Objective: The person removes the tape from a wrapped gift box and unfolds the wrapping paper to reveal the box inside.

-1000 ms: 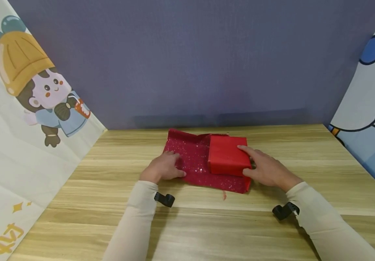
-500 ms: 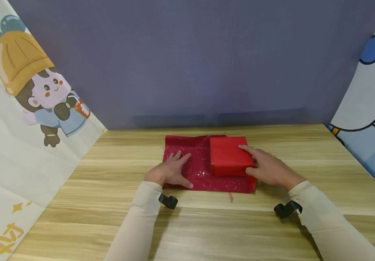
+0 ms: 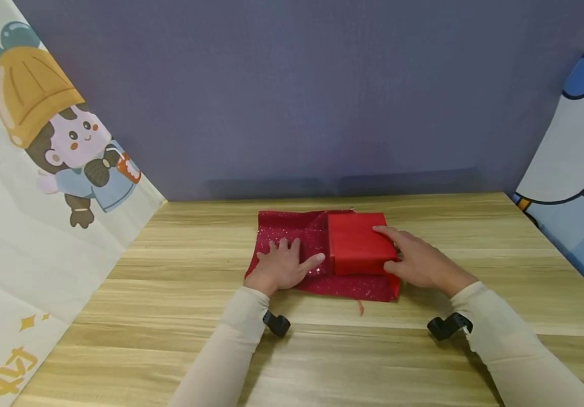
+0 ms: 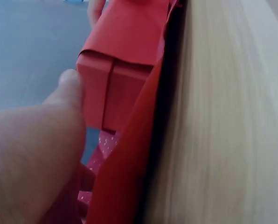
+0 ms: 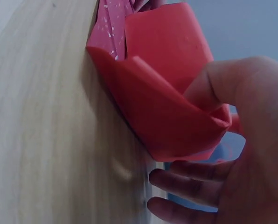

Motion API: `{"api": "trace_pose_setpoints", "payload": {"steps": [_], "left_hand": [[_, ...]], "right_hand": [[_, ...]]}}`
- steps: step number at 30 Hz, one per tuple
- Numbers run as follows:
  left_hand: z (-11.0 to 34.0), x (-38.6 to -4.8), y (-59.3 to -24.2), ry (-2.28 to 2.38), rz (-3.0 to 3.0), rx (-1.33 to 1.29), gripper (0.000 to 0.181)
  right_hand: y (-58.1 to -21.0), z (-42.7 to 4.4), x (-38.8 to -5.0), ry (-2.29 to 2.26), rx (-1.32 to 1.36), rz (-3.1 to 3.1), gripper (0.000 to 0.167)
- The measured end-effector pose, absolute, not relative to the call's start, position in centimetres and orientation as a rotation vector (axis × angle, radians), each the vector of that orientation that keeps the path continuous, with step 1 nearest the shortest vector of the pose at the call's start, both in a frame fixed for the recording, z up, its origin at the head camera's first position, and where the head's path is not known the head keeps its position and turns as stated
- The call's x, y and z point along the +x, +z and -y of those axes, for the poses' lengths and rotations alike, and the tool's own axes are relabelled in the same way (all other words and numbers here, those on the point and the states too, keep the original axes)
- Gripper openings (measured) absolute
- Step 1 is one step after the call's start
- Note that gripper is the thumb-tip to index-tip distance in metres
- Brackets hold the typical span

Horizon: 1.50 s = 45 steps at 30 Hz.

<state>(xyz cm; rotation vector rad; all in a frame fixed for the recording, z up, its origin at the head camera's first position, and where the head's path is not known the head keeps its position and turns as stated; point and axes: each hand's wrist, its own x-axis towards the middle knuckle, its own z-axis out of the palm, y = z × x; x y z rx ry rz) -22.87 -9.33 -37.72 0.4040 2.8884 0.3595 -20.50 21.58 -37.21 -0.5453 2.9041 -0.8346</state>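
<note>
A red paper-covered box (image 3: 360,243) sits on the right part of a sheet of wrapping paper (image 3: 317,234), dark red with pale specks on its upper face and plain red underneath. My left hand (image 3: 282,265) rests on the paper left of the box, fingers spread, its thumb pointing toward the box. In the left wrist view, the box's near end (image 4: 94,88) has a folded seam. My right hand (image 3: 419,257) grips the box's right end between thumb and index finger. The right wrist view has a loose paper flap (image 5: 162,116) at that end; the other fingers hang free.
The wooden tabletop (image 3: 353,362) extends around the paper. A small reddish strip (image 3: 361,307) lies just in front of the sheet. Behind the table stands a dark grey-blue panel (image 3: 312,102), with printed white sheets (image 3: 7,226) at both sides.
My left hand has moved right from the paper's left edge onto the sheet, fingers spreading. The raised far left corner has come down. Box and right hand have shifted slightly right.
</note>
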Motion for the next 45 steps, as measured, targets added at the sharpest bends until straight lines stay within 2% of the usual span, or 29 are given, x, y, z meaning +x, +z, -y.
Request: {"api": "trace_pose_setpoints", "payload": {"steps": [7,16,24,34,45], "left_hand": [[8.1,-22.3,-38.0,0.397,-2.896,0.358,0.097],[7.7,-22.0,-38.0,0.415,-2.900,0.338,0.092],[7.7,-22.0,-38.0,0.397,-2.901,0.354,0.091],[7.9,-22.3,-38.5,0.493,-2.824,0.479,0.092],[7.5,-22.2,-38.0,0.481,-2.807,0.479,0.084]], "right_hand": [[-36.7,-21.0,-20.0,-0.712,-0.500,-2.958,0.077],[-36.6,-20.1,-19.3,-0.599,-0.552,-3.042,0.081],[-36.9,-19.2,-19.2,-0.539,-0.517,-3.127,0.097],[-37.0,-17.2,-18.6,-0.590,-0.762,-3.242,0.071],[-36.8,-17.4,-18.6,-0.653,-0.891,-3.354,0.059]]}}
